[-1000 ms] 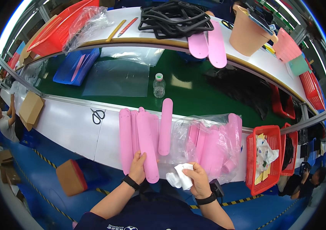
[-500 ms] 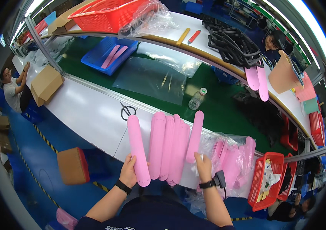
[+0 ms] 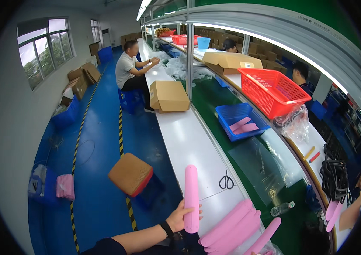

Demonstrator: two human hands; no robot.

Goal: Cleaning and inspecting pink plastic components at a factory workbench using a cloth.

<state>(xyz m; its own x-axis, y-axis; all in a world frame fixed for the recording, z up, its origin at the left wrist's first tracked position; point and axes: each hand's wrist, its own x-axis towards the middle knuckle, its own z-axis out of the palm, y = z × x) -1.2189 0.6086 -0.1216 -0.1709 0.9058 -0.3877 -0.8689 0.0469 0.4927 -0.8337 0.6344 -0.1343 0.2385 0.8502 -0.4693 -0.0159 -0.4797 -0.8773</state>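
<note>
My left hand (image 3: 176,219) is closed around the lower half of a long pink strip (image 3: 191,191) with rounded ends, held upright over the near edge of the white table (image 3: 180,144). To its right lies a fanned pile of similar pink strips (image 3: 231,227), overlapping one another. Another pink strip (image 3: 267,233) slants up beside the pile, apart from it. At that strip's lower end, only a bit of my right hand (image 3: 253,253) shows at the bottom edge of the picture, gripping it. Dark-handled scissors (image 3: 227,181) lie on the table beyond the pile.
A clear bottle (image 3: 282,208) lies past the pile on the green surface. Farther off are a blue basket (image 3: 237,121) with pink strips, a red basket (image 3: 273,93) on the shelf and a cardboard box (image 3: 169,97). A stool (image 3: 130,173) stands left; a person (image 3: 129,63) sits beyond.
My view has swung to the left, so the pile and right hand now sit at the lower edge. My left hand still holds its pink strip.
</note>
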